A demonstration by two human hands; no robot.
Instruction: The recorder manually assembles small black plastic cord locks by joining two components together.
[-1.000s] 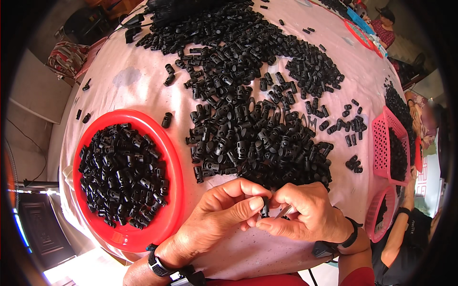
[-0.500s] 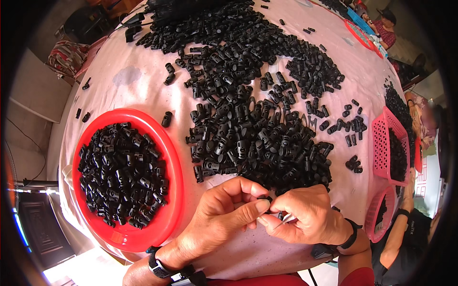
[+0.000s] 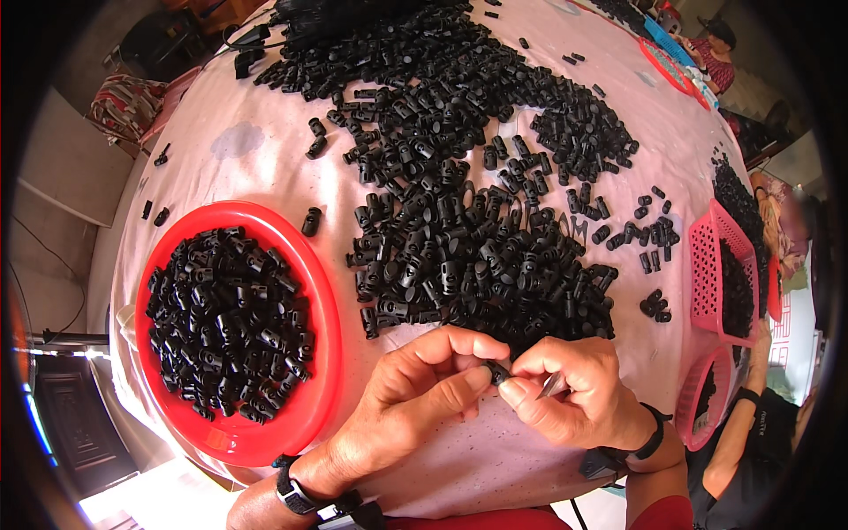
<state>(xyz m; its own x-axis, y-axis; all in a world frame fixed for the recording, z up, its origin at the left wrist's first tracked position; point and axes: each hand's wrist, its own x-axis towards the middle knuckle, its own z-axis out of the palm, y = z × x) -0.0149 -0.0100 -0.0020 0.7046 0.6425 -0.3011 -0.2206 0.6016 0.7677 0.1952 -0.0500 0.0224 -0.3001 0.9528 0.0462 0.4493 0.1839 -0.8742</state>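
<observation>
A small black plastic piece sits pinched between the two hands at the near edge of the bench, just this side of the big heap. The left hand is curled, not fully closed: thumb and forefinger press on the piece from the left, the other fingers arch loosely above it. The right hand is closed more tightly; its thumb and forefinger meet the piece from the right, and a thin silvery metal part shows between its folded fingers. Whether that metal part touches the black piece cannot be told. Both wrists carry dark bands.

Just beyond the fingertips lies the pile of black plastic pieces, spreading far across the pale pink cloth covering the bench. To the left, near the person, a round red bowl holds many more of the same black pieces. At the right edge stands a pink mesh basket with black pieces inside, and a second one lies nearer. Another person's arm reaches in at the right, near those baskets.
</observation>
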